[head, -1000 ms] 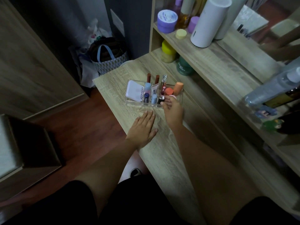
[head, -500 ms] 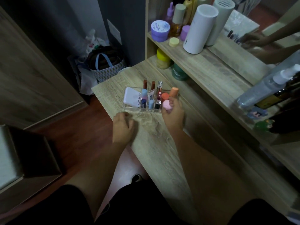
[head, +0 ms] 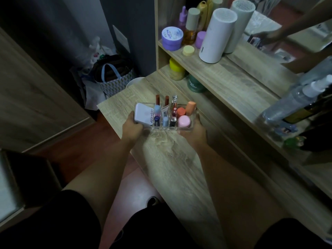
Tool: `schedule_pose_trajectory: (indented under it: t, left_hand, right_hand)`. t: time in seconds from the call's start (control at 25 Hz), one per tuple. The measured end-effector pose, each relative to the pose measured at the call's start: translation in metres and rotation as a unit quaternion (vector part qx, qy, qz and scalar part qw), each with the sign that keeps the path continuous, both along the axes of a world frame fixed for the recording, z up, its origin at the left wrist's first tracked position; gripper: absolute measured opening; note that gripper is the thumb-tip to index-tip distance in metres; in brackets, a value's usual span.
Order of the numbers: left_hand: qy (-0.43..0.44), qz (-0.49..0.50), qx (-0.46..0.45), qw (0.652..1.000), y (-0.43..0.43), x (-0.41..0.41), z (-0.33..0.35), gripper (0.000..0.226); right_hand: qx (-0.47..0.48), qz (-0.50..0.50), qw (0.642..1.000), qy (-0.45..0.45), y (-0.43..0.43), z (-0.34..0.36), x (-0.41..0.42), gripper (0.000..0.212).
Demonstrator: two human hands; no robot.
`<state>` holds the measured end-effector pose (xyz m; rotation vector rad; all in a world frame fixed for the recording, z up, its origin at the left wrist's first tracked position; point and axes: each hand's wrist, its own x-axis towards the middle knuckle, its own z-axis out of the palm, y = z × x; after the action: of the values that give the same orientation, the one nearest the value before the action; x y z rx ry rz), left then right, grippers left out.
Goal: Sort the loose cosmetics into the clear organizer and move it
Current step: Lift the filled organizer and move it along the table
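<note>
- Clear organizer (head: 191,127) sits just above centre frame on the wooden counter (head: 172,159), near its far-left end; cannot tell if it is lifted off yet.
- Left hand (head: 132,129) wraps the organizer's left end, thumb over the white compact (head: 142,114); right hand (head: 195,132) wraps the right end, fingers curled round the wall.
- Contents look sorted: lip tubes (head: 157,99) upright in the middle slots, pink jar (head: 184,121), orange jar (head: 180,111) and orange sponge (head: 190,107) in the right compartment.
- Handling guess: rigid plastic, smooth and likely slippery, light shell but loaded; thin walls may crack if squeezed hard.
- Best hold: both short ends, fingers under the base, kept level.
- Risk: tall tubes stand loose, tilt would tip them out; compact rides above the rim and could slide off.
- No loose cosmetics visible on the counter; moving seems the remaining step.
</note>
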<state>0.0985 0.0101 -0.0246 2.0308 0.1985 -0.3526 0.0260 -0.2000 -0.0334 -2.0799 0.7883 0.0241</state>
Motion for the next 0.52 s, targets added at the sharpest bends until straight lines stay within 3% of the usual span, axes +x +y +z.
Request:
schedule_pose_trajectory:
  t: [0.28,0.52]
  left_hand:
    - [0.010,0.054,-0.051,0.997,-0.012,-0.005,0.009,0.058]
    - [0.003,0.013,-0.013,1.000,-0.015,-0.018,0.015,0.058]
  right_hand:
    - [-0.022,0.003,1.000,-0.015,-0.002,-0.002,-0.010,0.084]
    - [0.006,-0.041,0.999,-0.033,-0.002,0.003,-0.041,0.091]
